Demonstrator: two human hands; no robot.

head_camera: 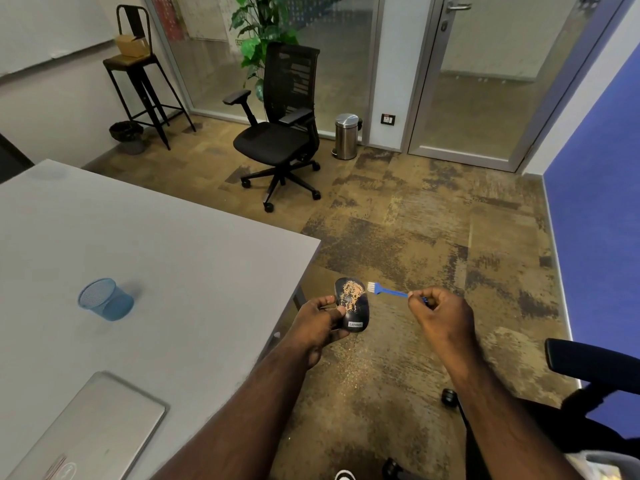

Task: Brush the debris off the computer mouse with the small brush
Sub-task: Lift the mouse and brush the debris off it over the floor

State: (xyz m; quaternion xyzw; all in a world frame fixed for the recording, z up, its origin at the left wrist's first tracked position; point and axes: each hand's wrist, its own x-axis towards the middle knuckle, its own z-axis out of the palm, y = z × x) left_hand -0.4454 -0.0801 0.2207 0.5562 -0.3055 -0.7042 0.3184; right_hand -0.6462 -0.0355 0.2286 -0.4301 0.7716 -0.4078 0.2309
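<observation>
My left hand (320,323) grips a black computer mouse (356,315) by its left side, holding it in the air over the carpet just past the table's corner. Tan debris (351,296) covers the upper part of the mouse's back. My right hand (441,311) pinches the handle of a small blue brush (386,291). The brush's white bristles sit right beside the mouse's upper right edge, close to the debris; I cannot tell whether they touch it.
A grey table (156,254) lies to my left with a blue mesh cup (105,299) and a closed silver laptop (93,431) on it. Fallen specks dot the carpet (353,372) below the mouse. A blue chair's armrest (588,362) is at right.
</observation>
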